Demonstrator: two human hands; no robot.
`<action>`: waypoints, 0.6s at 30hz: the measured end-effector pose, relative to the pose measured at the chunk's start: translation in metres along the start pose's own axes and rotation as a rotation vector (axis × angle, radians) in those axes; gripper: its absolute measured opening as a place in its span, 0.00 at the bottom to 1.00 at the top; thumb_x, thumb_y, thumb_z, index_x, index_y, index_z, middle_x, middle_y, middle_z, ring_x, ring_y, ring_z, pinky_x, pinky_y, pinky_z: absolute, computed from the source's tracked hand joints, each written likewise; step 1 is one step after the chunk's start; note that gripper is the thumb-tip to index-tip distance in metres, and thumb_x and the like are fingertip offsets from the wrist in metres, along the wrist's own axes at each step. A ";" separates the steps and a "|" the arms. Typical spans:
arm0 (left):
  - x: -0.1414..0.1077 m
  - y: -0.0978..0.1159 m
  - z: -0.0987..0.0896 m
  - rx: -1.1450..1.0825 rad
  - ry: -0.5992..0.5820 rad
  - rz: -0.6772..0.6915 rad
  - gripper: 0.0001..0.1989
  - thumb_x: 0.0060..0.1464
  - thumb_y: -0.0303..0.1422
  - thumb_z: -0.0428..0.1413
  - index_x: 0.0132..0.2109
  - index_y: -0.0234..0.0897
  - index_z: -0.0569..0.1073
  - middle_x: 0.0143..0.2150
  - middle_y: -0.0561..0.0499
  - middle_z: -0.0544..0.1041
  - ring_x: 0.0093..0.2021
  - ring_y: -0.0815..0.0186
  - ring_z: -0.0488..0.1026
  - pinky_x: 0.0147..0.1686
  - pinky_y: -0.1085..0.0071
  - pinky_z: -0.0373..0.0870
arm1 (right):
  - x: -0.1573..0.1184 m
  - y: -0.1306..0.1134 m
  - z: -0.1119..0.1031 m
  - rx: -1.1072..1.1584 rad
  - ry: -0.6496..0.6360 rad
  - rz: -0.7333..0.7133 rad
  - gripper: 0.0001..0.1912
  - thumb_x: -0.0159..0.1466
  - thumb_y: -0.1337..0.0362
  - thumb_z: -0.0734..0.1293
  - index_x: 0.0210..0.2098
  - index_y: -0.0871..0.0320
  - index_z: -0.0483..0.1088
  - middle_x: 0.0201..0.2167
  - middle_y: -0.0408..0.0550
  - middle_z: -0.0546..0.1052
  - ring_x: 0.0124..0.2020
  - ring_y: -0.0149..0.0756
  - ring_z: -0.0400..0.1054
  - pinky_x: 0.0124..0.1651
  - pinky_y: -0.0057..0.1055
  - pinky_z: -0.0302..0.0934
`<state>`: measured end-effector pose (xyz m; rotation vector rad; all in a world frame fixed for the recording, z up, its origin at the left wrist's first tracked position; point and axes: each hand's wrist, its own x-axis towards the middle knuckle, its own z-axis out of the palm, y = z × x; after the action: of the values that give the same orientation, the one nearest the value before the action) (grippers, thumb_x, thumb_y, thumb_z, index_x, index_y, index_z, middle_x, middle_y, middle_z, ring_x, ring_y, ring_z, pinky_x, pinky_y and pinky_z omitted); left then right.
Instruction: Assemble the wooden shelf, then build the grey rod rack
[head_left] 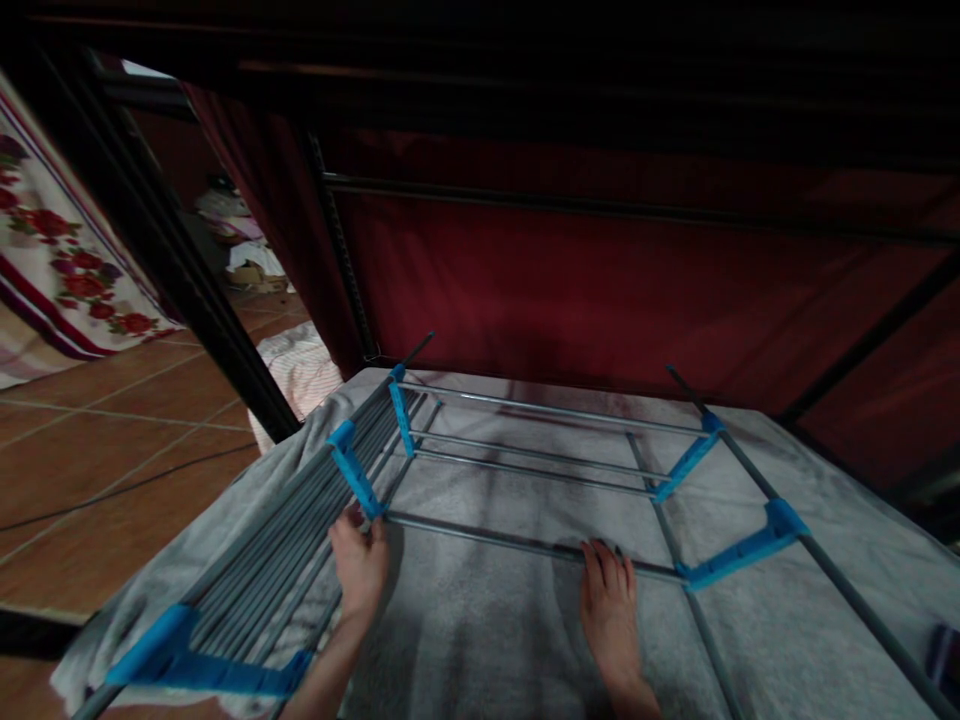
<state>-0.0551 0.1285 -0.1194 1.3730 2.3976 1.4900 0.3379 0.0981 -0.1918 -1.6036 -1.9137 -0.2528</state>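
Observation:
A partly built shoe rack of grey metal tubes and blue plastic brackets lies across a grey blanket (480, 640). My left hand (360, 565) is closed at the lower end of a blue bracket (355, 470), where a cross tube (480, 535) meets it. Further right, the fingers of my right hand (611, 610) curl over the same tube, short of the right-hand bracket (746, 548). Two pairs of brackets are joined by cross tubes. Along the left side, several parallel tubes (277, 550) lie close together behind a nearer bracket (202, 660).
Dark red cloth (600, 290) hangs behind the blanket within a dark frame. A black post (172, 240) rises at the left. Beyond it are a tiled floor (112, 440) with a cable, a floral cloth (82, 270) and a heap of items (251, 250).

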 end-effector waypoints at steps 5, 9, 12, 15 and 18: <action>-0.015 0.044 -0.008 -0.108 0.041 0.180 0.14 0.59 0.38 0.50 0.50 0.37 0.65 0.47 0.43 0.68 0.47 0.56 0.69 0.46 0.57 0.71 | -0.001 0.000 0.003 -0.019 0.008 0.008 0.28 0.64 0.72 0.54 0.63 0.55 0.59 0.55 0.56 0.70 0.59 0.51 0.62 0.65 0.57 0.49; 0.001 0.124 -0.022 -0.232 0.133 0.416 0.10 0.61 0.35 0.50 0.48 0.38 0.67 0.45 0.45 0.70 0.48 0.59 0.69 0.47 0.59 0.70 | -0.001 -0.001 0.003 -0.048 0.007 -0.001 0.27 0.64 0.73 0.54 0.61 0.54 0.61 0.54 0.56 0.71 0.57 0.51 0.64 0.66 0.55 0.47; 0.036 0.185 -0.033 -0.294 0.233 0.453 0.09 0.61 0.33 0.50 0.47 0.38 0.69 0.44 0.47 0.71 0.48 0.60 0.69 0.47 0.62 0.69 | 0.000 -0.003 0.001 -0.064 -0.003 -0.012 0.26 0.64 0.73 0.54 0.60 0.56 0.62 0.53 0.57 0.72 0.56 0.51 0.64 0.66 0.54 0.46; 0.092 0.225 -0.033 -0.416 0.344 0.444 0.08 0.59 0.30 0.51 0.46 0.35 0.69 0.45 0.47 0.71 0.48 0.63 0.70 0.47 0.65 0.68 | 0.001 -0.004 -0.001 -0.084 -0.023 -0.011 0.25 0.64 0.72 0.54 0.60 0.59 0.63 0.52 0.58 0.73 0.56 0.51 0.64 0.66 0.55 0.46; 0.165 0.245 -0.024 -0.519 0.381 0.410 0.09 0.57 0.24 0.51 0.46 0.31 0.69 0.42 0.48 0.72 0.43 0.67 0.71 0.45 0.68 0.68 | 0.003 -0.006 -0.003 -0.088 -0.032 -0.009 0.24 0.64 0.72 0.54 0.59 0.60 0.64 0.52 0.57 0.73 0.56 0.50 0.64 0.65 0.56 0.46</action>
<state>-0.0042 0.2624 0.1398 1.6079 1.7143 2.4469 0.3335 0.0970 -0.1863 -1.6653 -1.9591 -0.3207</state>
